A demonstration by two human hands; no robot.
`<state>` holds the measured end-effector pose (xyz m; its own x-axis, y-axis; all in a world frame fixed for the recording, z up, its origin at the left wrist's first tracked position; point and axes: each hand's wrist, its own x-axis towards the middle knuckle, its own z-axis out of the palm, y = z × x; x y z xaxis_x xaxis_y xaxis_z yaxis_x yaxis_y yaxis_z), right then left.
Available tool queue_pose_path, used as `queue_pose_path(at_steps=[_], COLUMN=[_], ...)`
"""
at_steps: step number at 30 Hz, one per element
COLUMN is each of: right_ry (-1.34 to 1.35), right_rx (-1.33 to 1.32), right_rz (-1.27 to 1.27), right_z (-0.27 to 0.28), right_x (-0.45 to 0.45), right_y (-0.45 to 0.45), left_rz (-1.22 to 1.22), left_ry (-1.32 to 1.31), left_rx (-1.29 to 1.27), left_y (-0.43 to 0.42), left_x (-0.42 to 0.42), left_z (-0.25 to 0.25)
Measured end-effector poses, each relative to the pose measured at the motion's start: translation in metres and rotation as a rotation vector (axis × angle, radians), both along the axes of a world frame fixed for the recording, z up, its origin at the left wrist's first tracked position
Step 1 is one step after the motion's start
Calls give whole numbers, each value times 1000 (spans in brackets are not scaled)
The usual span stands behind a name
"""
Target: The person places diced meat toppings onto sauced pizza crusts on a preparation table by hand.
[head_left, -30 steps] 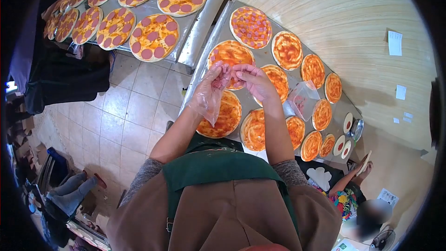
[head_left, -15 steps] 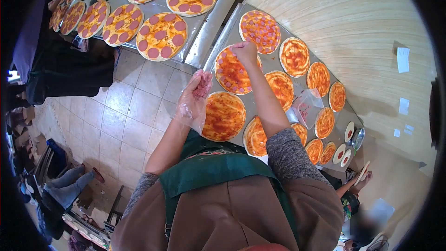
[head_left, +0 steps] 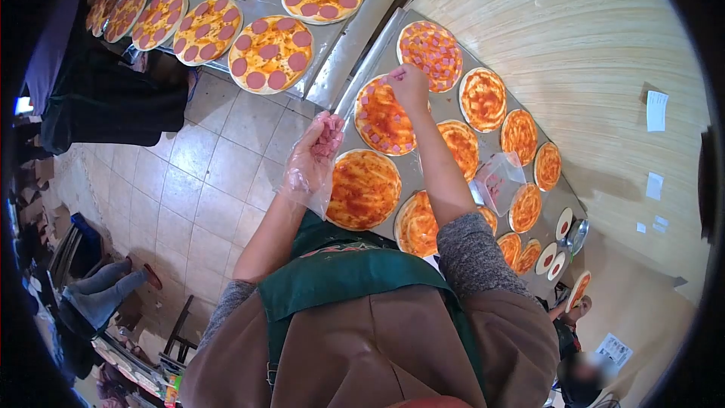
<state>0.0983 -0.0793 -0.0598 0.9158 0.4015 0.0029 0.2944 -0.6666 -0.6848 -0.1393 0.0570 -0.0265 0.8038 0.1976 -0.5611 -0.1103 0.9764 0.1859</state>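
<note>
My left hand (head_left: 304,162), in a clear plastic glove, is cupped around a heap of pink diced ham (head_left: 328,136) beside the table's edge. Above a sauced pizza base (head_left: 381,117) hovers my right hand (head_left: 410,89), its fingertips pinched on a few ham cubes. Ham cubes lie scattered around that base, mostly along its edges. Behind it, another pizza (head_left: 430,55) is covered all over with ham cubes. Closest to my apron is a pizza base (head_left: 362,189) with sauce only.
A clear plastic tub (head_left: 500,181) with some diced ham stands among several sauced bases on the metal table (head_left: 468,109). Pizzas with round sausage slices (head_left: 270,54) fill another table at upper left. At lower right, a person holds a sauced base (head_left: 578,291).
My right hand has shifted slightly right over the same pizza, fingers still pinched. My left hand stays almost in place. The co-worker's base at lower right has turned to show its sauced face.
</note>
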Motion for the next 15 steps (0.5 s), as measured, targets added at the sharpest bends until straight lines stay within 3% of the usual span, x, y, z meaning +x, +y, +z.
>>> queue_pose_path(at_steps=[3,6,9,15], right_ry=[500,1056,972,501], right_rx=[227,703,659,305], right_rz=[-160,-80,-148,-146], right_z=[21,13,14,-6], right_x=[5,25,29,33], right_y=[-9,-32,-37,-27], left_rz=[-2,1,7,-10], left_ry=[28,37,25,65], left_rx=[0,-19,-33,-19], left_y=[0,1,3,3], left_x=[-3,-6,-9,-9], left_z=[1,-2,-6,-2])
